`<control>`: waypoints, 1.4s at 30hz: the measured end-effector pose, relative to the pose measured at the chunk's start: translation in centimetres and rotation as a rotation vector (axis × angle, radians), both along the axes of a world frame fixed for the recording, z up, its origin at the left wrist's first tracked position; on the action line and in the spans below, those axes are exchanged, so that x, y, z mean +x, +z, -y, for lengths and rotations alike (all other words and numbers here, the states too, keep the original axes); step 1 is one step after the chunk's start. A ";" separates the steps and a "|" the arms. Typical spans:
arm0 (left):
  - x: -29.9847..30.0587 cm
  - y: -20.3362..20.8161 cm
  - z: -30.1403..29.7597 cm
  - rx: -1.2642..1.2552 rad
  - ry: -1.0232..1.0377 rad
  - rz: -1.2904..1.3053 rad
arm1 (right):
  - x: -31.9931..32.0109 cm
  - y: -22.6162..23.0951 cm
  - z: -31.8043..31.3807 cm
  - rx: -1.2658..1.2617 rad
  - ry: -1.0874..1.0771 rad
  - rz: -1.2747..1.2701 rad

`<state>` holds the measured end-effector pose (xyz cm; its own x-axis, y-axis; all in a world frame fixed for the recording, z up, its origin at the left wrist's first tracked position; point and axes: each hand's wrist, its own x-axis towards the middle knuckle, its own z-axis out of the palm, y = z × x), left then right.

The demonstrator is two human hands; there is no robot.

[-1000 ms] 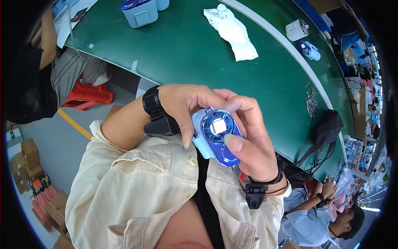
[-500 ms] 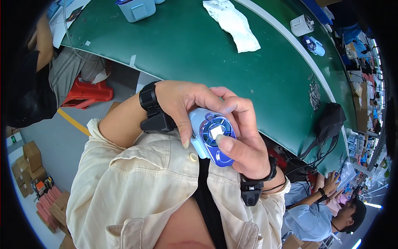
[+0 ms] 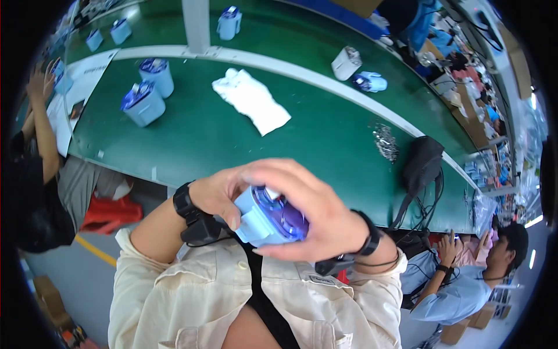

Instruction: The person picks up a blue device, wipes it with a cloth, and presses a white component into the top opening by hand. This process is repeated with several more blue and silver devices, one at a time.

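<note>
Between my hands, close to my chest, is a light blue plastic canister point(image 3: 250, 224) with a clear dark-blue lid. My right hand point(image 3: 319, 212) wraps over the lid end, its fingers across the top and its thumb along the near lower edge. From the left, my left hand point(image 3: 218, 195) grips the canister's side with the thumb in front; its other fingers are mostly hidden behind. A small white square on the lid shows partly beneath the right fingers.
On the green table point(image 3: 192, 136) stand two similar canisters point(image 3: 143, 106) and a crumpled white cloth or bag point(image 3: 251, 102). Small metal parts point(image 3: 386, 143) lie near a black pouch point(image 3: 422, 168) with cables. Beyond the rail point(image 3: 325, 81) are more canisters. Co-workers sit at both sides.
My right hand has shifted from pressing its thumb on the lid to spanning over it. The canister has turned and tilted. The view has shifted, showing more of the table.
</note>
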<state>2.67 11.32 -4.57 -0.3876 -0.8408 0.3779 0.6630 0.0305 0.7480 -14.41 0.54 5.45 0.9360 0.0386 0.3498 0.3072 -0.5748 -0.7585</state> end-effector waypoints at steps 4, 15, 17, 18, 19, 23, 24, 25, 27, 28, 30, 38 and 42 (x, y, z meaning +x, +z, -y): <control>-0.5 2.2 1.8 0.271 0.407 -0.308 | 4.3 1.3 7.0 -0.085 -0.299 0.017; 2.0 0.9 3.7 0.486 0.605 -0.155 | 15.3 -7.9 25.9 -0.595 -0.833 0.060; 2.2 1.1 3.5 0.474 0.603 -0.154 | 15.0 -7.4 26.7 -0.723 -0.869 0.216; 2.0 1.4 3.6 0.458 0.588 -0.150 | 13.6 -6.0 27.6 -0.852 -0.920 0.357; 1.9 1.5 3.5 0.446 0.581 -0.149 | 12.2 -4.8 27.8 -0.915 -1.092 0.313; 2.0 1.4 3.3 0.425 0.564 -0.156 | 8.9 -2.7 27.7 -0.792 -1.455 -0.481; 2.0 1.5 3.3 0.429 0.559 -0.161 | 8.2 -2.8 28.0 -0.794 -1.455 -0.490; 2.0 1.6 3.3 0.429 0.542 -0.167 | 7.6 -2.9 28.4 -0.771 -1.391 -0.477; 1.9 1.8 3.3 0.428 0.504 -0.174 | 6.1 -3.3 29.0 -0.718 -1.268 -0.453; 1.9 1.7 3.3 0.433 0.508 -0.178 | 5.6 -2.8 28.1 -0.718 -1.262 -0.456; 2.0 0.9 3.2 0.416 0.585 -0.167 | 4.5 -0.9 24.3 -0.484 -1.017 -0.197; -0.1 2.2 2.6 -0.153 0.513 0.343 | 1.6 2.4 6.8 -0.042 0.176 -0.198; -1.1 3.0 0.6 -0.251 0.700 0.627 | -0.1 1.5 4.7 -0.092 0.052 -0.053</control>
<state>1.55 10.70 -1.59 -0.0222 -0.8810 0.4726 -0.0828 0.4728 0.8773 -14.51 -4.15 6.97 0.9491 0.1172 0.2925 0.2991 -0.6272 -0.7191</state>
